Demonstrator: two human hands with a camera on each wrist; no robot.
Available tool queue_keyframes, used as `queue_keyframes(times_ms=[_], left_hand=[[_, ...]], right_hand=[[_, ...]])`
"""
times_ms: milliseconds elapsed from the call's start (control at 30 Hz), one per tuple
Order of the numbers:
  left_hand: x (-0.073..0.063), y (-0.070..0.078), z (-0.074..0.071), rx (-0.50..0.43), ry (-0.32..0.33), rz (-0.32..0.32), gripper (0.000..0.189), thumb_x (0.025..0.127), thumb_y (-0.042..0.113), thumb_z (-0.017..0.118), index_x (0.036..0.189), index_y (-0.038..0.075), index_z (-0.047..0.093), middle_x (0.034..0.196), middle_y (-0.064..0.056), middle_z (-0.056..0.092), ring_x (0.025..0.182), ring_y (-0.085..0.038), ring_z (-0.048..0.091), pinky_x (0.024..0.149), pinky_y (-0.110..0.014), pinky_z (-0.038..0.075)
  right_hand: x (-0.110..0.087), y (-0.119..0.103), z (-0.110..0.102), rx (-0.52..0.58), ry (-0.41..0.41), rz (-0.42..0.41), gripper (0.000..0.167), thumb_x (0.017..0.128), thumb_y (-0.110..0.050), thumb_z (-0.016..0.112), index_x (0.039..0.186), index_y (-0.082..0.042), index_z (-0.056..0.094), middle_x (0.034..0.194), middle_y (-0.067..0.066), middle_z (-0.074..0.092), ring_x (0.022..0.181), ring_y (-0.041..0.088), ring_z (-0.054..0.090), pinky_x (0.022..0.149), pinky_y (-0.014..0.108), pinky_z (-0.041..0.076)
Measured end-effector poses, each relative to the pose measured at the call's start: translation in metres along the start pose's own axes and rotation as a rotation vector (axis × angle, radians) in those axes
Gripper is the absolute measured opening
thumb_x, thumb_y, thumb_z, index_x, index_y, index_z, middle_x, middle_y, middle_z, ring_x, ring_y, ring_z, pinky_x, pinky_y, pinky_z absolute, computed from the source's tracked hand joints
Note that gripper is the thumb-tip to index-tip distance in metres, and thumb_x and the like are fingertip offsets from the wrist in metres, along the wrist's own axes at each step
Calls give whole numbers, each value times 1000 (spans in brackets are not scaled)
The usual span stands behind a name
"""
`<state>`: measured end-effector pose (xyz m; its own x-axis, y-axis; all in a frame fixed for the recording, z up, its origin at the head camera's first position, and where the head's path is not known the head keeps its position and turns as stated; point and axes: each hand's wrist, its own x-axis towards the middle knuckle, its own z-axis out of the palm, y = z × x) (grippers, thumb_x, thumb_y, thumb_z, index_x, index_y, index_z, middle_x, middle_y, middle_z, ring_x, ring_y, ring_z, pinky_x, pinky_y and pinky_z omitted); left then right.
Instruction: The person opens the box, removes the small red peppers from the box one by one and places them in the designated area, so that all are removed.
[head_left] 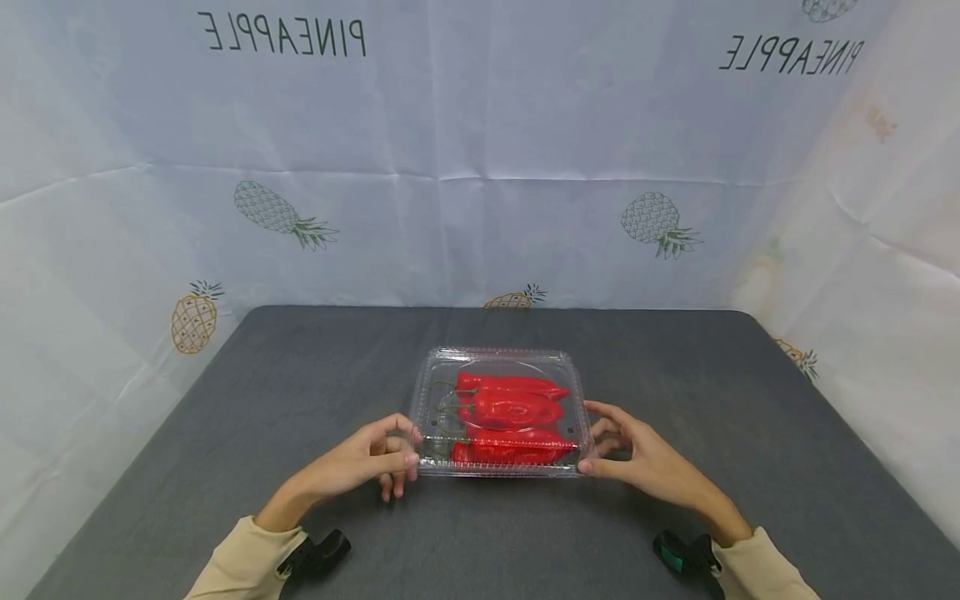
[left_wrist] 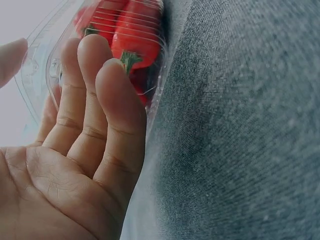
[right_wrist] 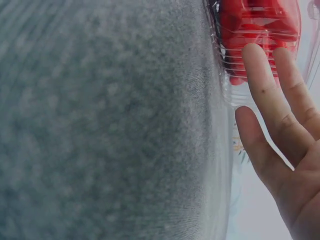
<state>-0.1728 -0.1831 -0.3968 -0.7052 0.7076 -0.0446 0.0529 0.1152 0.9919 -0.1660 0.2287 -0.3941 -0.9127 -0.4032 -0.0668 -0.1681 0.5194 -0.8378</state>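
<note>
Clear container (head_left: 498, 354) of red peppers (head_left: 517, 408), cropped in my wrist views, on grey table (head_left: 480, 542), pineapple-print cloth (head_left: 480, 108) behind; left hand (head_left: 363, 458) and right hand (head_left: 637, 454) touch its sides, fingers relaxed, ungripping.

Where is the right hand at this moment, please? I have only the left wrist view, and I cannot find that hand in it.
Observer: In the head view, the right hand is at the right side of the clear container of red peppers, with the thumb at its near right corner.
Operator: Thank you. What is hanging behind the table, please?
Observer: Behind the table hangs a whitish cloth printed with pineapples.
Operator: And are the person's forearms bare, or covered?
Observer: Beige sleeves cover the visible forearms down to near the wrists.
</note>
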Motion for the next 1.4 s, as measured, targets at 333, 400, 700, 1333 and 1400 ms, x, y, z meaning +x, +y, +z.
queue_keyframes(times_ms=[333, 400, 700, 1333, 1400], left_hand=[[0, 0, 0, -5, 3, -3, 41, 101, 13, 55, 123, -15, 36, 88, -7, 64, 68, -11, 63, 58, -26, 58], [0, 0, 0, -5, 2, -3, 41, 101, 13, 55, 123, -15, 36, 88, -8, 63, 68, -11, 63, 58, -26, 58], [0, 0, 0, -4, 3, -8, 40, 101, 13, 56, 123, -15, 37, 88, -8, 64, 68, -11, 63, 58, -26, 57], [0, -1, -1, -2, 12, -24, 40, 100, 12, 57, 124, -13, 38, 87, -4, 65, 68, -10, 62, 58, -24, 57], [0, -1, -1, -5, 10, -17, 40, 100, 12, 57, 124, -14, 38, 87, -5, 65, 68, -10, 63, 58, -24, 57]], right_hand=[[-2, -2, -6, 115, -49, -41, 79, 89, -19, 74, 149, 6, 29, 110, 18, 68, 90, 14, 73, 79, 24, 57], [-3, -1, -8, 131, -68, -52, 78, 91, -18, 73, 149, 6, 28, 110, 18, 68, 91, 14, 73, 79, 25, 58], [-3, 6, -16, 289, -163, -135, 68, 93, -5, 66, 145, 13, 27, 110, -3, 72, 90, 13, 74, 80, 28, 61], [-2, 10, -24, 466, -358, 55, 56, 100, -9, 55, 143, 7, 24, 113, 1, 71, 98, 19, 72, 95, 26, 55], [-2, 11, -23, 471, -365, 63, 57, 99, -10, 56, 143, 8, 23, 111, 1, 72, 98, 17, 72, 95, 25, 54]])
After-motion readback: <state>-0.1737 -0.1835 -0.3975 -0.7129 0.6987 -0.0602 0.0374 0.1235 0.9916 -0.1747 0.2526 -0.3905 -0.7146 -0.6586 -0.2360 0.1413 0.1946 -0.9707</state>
